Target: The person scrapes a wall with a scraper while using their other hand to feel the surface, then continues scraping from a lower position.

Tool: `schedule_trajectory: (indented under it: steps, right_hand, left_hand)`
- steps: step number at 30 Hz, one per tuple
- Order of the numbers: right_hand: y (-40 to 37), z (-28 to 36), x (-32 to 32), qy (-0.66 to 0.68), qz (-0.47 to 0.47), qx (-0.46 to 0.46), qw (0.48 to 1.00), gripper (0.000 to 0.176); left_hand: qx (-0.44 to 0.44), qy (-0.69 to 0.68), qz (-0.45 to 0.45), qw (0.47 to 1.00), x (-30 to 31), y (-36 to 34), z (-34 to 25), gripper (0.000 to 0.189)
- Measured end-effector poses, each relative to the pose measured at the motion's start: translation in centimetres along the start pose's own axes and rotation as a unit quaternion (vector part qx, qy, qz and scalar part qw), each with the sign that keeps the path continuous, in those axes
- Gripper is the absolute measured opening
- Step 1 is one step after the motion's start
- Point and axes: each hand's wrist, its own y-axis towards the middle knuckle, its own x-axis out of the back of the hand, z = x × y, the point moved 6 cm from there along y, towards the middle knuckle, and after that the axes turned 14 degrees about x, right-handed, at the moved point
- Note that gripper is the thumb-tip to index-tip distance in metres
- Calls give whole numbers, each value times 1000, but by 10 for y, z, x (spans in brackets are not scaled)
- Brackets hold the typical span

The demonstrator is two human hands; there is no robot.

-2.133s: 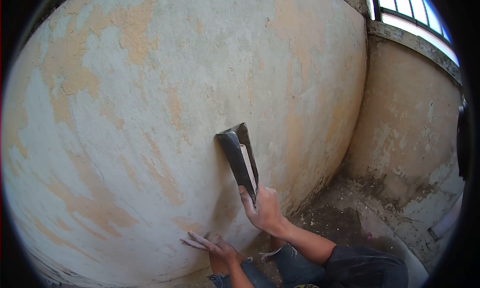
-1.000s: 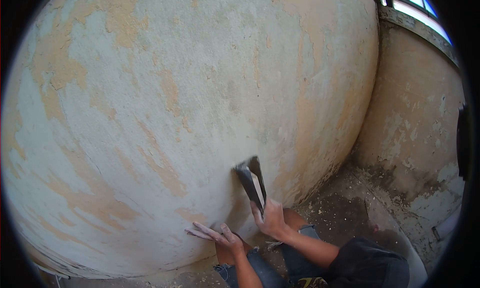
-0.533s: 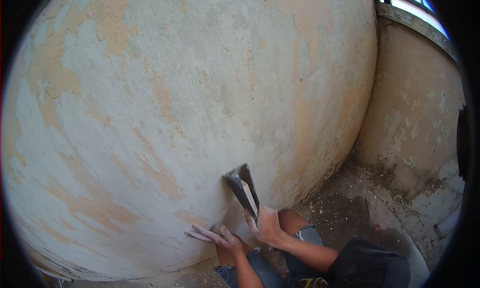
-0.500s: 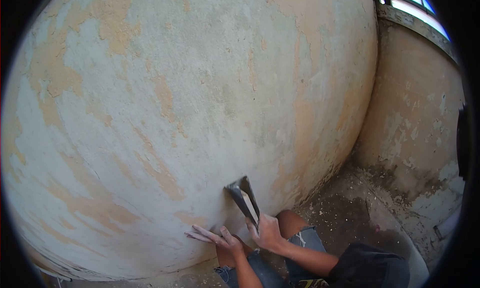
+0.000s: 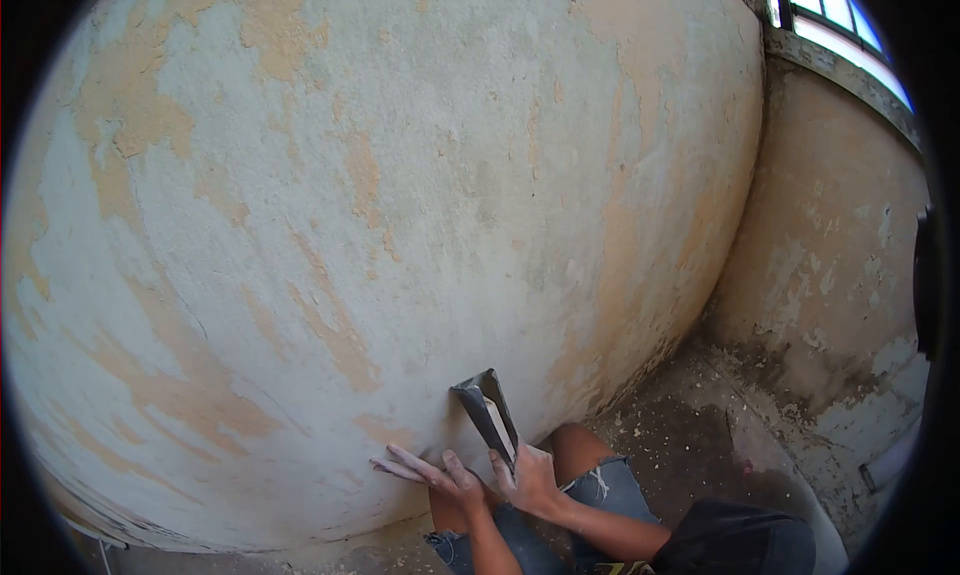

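Note:
My right hand (image 5: 527,478) is wrapped around the near end of what looks like a sanding block (image 5: 486,415), a long dark piece with a pale strip along its inside and an open, folded far end. That far end lies at the lower part of the wall (image 5: 440,225), which is pale with peeling beige patches. To the left of it, my left hand (image 5: 452,478) is open, fingers stretched toward the wall and whitened with dust. It holds nothing and is low down, over my knee.
My bent legs in torn denim (image 5: 610,485) are close to the wall. A second, stained wall (image 5: 830,205) meets it in a corner at the right, below a barred window (image 5: 825,0). Pale flakes litter the dark floor (image 5: 675,440).
My right hand and the sanding block have shifted slightly down along the wall. My left hand stays about where it was, still open. The view has tilted a little, moving the wall's patches.

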Motion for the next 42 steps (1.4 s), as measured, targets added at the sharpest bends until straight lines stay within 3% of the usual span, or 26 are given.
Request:
schedule_trajectory:
  steps: [3,8,14,18,21,26,31,33,38,42]
  right_hand:
    - [0,5,3,0,-3,-8,1000,27]
    - [66,22,17,19,-55,49,997,22]
    - [-17,1,-21,19,-20,23,999,29]
    - [42,31,-5,9,-6,21,1000,29]
    - [72,50,6,27,-47,69,996,30]
    - [2,13,-14,12,-17,12,1000,28]
    - [38,-2,35,4,-24,-47,999,25]
    - [71,6,64,25,-90,-5,996,27]
    - [4,-29,40,3,-69,-41,997,27]
    - [3,-37,43,-5,-29,-75,997,27]
  left_hand:
    - [-2,4,4,1000,7,-6,5,93]
    - [15,8,4,1000,7,-4,-5,92]
    - [-13,-10,0,1000,2,-2,9,93]
    - [44,82,15,996,7,-5,6,92]
    - [-14,54,-1,998,0,-3,19,92]
    - [6,-8,1,1000,2,-4,4,93]
    - [-14,18,4,1000,4,-5,-2,91]
    - [-14,-10,6,1000,3,-5,-9,91]
    - [-7,-27,-5,1000,1,-6,-7,91]
    - [-21,-16,-4,1000,1,-7,0,91]
